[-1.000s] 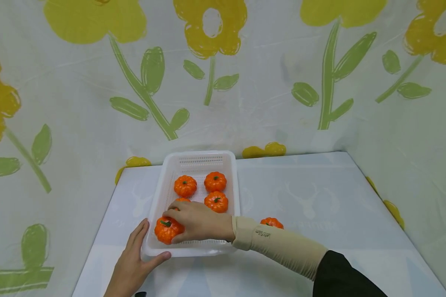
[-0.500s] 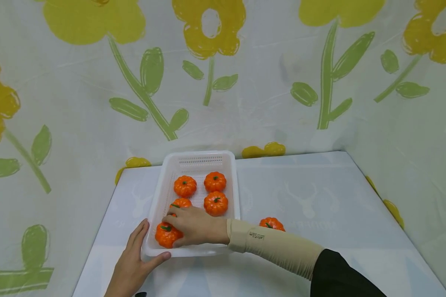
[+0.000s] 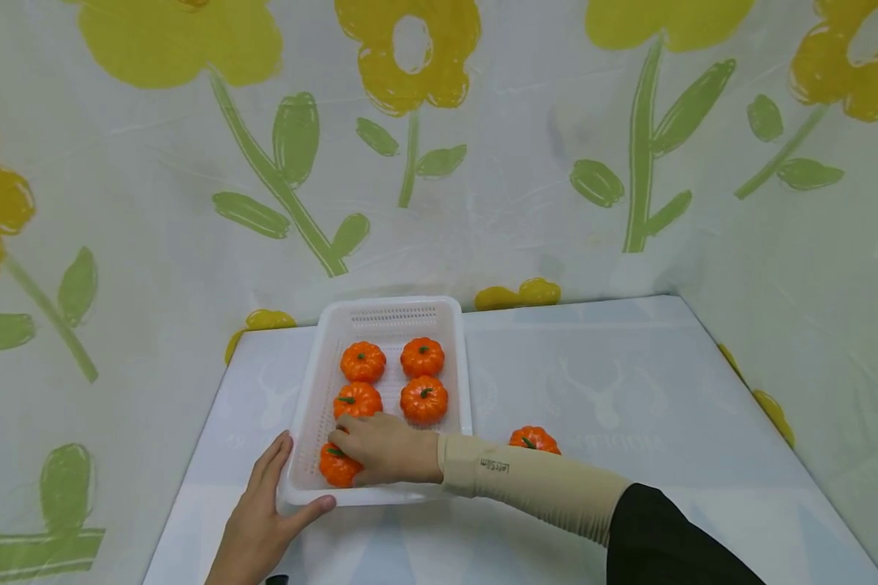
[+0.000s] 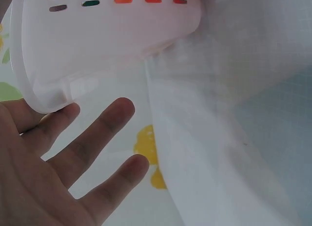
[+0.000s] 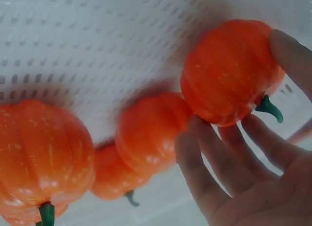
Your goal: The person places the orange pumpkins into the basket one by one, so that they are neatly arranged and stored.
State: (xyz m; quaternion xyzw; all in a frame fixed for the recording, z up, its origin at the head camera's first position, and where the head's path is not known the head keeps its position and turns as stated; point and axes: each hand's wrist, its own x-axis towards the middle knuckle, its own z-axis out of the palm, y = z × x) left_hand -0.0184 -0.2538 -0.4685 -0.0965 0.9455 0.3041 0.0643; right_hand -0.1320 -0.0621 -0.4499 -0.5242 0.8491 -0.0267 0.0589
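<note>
My right hand (image 3: 388,449) holds a small orange pumpkin (image 3: 338,467) in the near-left corner of a white plastic basket (image 3: 391,495). In the right wrist view the thumb touches one side of that pumpkin (image 5: 229,70) and the fingers the other, beside its green stem. Just beyond my right fingers sits another pumpkin (image 3: 357,399), partly overlapped by the hand. My left hand (image 3: 259,508) rests at the basket's near-left corner, thumb along the front. The left wrist view shows its fingers (image 4: 105,126) spread, some touching the rim and others apart from the basket.
Further pumpkins stand in the basket: one at far left (image 3: 362,361), one at far right (image 3: 422,357), one at middle right (image 3: 423,400). Another pumpkin (image 3: 534,439) lies on the table (image 3: 556,366) right of the basket, partly behind my sleeve. A flowered cloth backs the table.
My right hand has moved nearer and slightly right with its pumpkin, which sits lower in the corner. The pumpkin behind it has come into view. The left hand stays put.
</note>
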